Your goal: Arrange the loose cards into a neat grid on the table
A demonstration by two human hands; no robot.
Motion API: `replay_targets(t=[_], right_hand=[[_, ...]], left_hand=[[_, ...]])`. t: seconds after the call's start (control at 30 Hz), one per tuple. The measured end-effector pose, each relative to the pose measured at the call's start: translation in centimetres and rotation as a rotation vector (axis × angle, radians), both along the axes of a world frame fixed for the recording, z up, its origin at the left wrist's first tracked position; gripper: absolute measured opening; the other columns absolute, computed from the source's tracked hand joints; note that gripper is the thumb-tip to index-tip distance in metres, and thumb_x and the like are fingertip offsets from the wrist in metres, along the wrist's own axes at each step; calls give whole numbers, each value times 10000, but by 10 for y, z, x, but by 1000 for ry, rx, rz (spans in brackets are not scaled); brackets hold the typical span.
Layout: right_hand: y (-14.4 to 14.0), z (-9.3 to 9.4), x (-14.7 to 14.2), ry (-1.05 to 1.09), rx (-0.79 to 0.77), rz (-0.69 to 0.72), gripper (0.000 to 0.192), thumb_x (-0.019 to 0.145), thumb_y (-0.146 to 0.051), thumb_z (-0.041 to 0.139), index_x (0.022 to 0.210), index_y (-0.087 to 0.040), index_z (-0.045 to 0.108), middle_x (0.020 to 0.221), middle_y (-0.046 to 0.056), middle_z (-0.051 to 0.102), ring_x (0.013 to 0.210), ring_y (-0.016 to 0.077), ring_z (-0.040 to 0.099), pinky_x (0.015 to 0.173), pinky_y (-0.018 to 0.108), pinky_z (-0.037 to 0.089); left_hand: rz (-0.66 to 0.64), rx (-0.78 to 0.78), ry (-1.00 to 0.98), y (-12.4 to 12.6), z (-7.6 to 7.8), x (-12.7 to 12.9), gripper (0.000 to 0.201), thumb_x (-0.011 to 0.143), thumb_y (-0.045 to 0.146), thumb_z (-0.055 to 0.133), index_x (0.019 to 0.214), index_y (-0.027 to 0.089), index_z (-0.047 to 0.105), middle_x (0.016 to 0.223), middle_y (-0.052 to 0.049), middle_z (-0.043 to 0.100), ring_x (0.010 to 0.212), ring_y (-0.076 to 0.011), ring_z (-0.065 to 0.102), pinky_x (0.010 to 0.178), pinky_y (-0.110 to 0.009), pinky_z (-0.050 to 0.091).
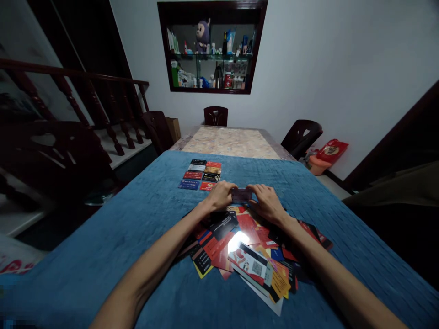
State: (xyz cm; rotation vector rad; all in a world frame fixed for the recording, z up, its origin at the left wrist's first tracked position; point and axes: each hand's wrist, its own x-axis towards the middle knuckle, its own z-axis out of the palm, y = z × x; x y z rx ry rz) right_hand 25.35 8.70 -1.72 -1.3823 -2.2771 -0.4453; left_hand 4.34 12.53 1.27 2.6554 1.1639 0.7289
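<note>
My left hand and my right hand pinch a dark plastic card by its two short ends, holding it between them. Beneath the hands and forearms spreads a loose pile of cards, mostly red, black and yellow, partly hidden by my arms. One card on the pile shows a QR code, and a bright glare lies beside it. Beyond my left hand, several cards are laid out in two columns; my left hand partly overlaps the nearest red one.
A blue cloth covers the near part of the table, with a patterned tabletop beyond. Dark wooden chairs stand around it. A wall cabinet holds a plush toy and bottles. A railing runs along the left.
</note>
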Motion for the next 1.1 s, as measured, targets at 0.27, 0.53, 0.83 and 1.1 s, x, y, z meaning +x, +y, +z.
replay_targets(t=[0.27, 0.53, 0.83, 1.1], right_hand=[[-3, 2, -3, -62, 113, -12, 416, 838, -220, 602, 1247, -178, 538, 1178, 130, 627, 1048, 278, 516, 892, 386, 336], [-6, 3, -5, -31, 171, -15, 393, 849, -262, 586, 1234, -184, 563, 1161, 141, 604, 1055, 294, 485, 894, 408, 348], [-8, 9, -4, -4, 256, -28, 361, 861, -266, 576, 1207, -163, 577, 1146, 147, 577, 1057, 298, 458, 876, 406, 361], [-7, 11, -2, 15, 235, -27, 375, 862, -252, 549, 1230, -181, 563, 1151, 144, 575, 1059, 308, 451, 866, 419, 365]], left_hand=[[-14, 28, -34, 0, 6, -2, 360, 791, 43, 508, 1031, 170, 746, 978, -79, 754, 898, -206, 657, 870, -317, 516], [-8, 28, -38, -2, 11, -3, 375, 804, 41, 489, 1064, 170, 728, 957, -70, 738, 894, -200, 639, 877, -319, 510], [-1, 56, -54, -3, 13, -2, 408, 828, 40, 470, 1165, 164, 662, 1035, -85, 714, 967, -216, 627, 915, -344, 501], [-9, 104, -32, -5, 10, -2, 362, 841, 52, 452, 1146, 167, 609, 1037, -81, 687, 968, -222, 606, 910, -359, 490]])
